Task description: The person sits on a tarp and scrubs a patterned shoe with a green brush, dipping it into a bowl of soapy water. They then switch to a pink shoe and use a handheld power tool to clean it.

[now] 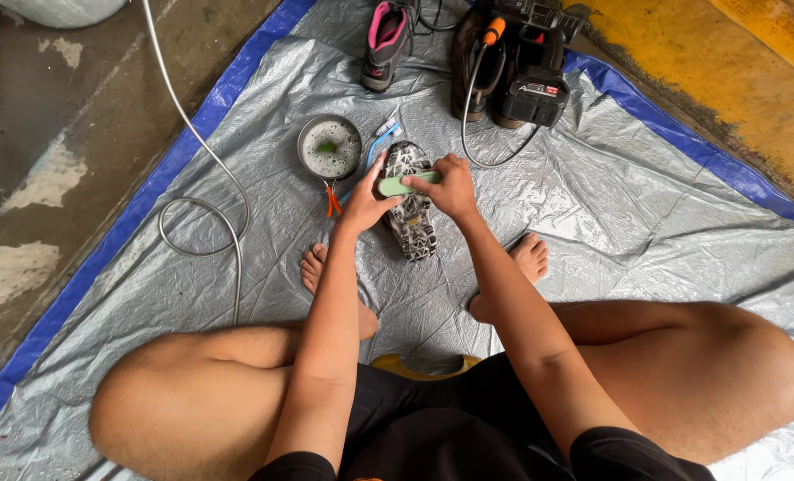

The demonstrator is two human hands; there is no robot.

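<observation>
Scrubbing was the step in hand: the right hand gripped a green brush against the patterned shoe sole, which the left hand clasped above the tarp. Fresh suds from the soapy pan seemed needed.

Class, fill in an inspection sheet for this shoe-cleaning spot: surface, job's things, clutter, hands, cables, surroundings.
Surface: silver tarp with blue edging, wrinkled, spread on the floor.
Job's things: patterned shoe lying sole-up between the feet; green brush pressed across it.
Clutter: metal bowl of foamy water; toothbrushes beside it; pink-lined shoe; dark shoe; cordless power tool.
Hands: left hand grips the shoe's side and brush end; right hand holds the brush.
Cables: grey hose looped off the tarp's left edge; thin hose from the tool.
Surroundings: stained concrete left, yellow-painted floor right.
</observation>
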